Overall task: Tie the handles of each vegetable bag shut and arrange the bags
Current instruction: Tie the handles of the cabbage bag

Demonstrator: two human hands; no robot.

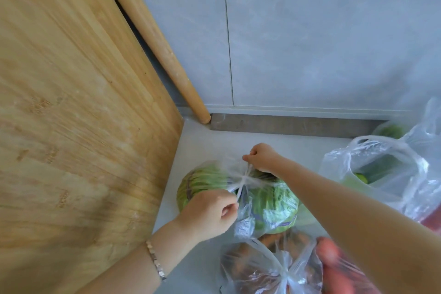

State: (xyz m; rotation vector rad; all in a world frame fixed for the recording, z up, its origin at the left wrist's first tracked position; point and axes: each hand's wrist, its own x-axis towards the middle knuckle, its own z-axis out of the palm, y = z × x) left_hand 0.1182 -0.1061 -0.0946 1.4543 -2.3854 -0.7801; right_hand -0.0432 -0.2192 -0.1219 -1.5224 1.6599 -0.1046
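The left hand (210,212) was clenched, its thumb and fingers pinching one white handle strand (237,194) of the cabbage bag (272,205). A beaded bracelet (156,261) sat on its wrist. The right hand (261,157), at 1 o'clock from the left, pinched the other strand. The two strands crossed in a knot (243,179) between the hands, on top of the green cabbage. Purple print on the clear plastic was too blurred to read. The bag sat on the pale tabletop (198,145). Just beside it at 6 o'clock lay a carrot bag (274,267) with its handles tied. At 3 o'clock stood a cucumber bag (381,169), its handles loose and its mouth open. At 9 o'clock stood a wooden cutting board (71,102), with a rolling pin (152,36) behind it against the tiled wall (322,43).
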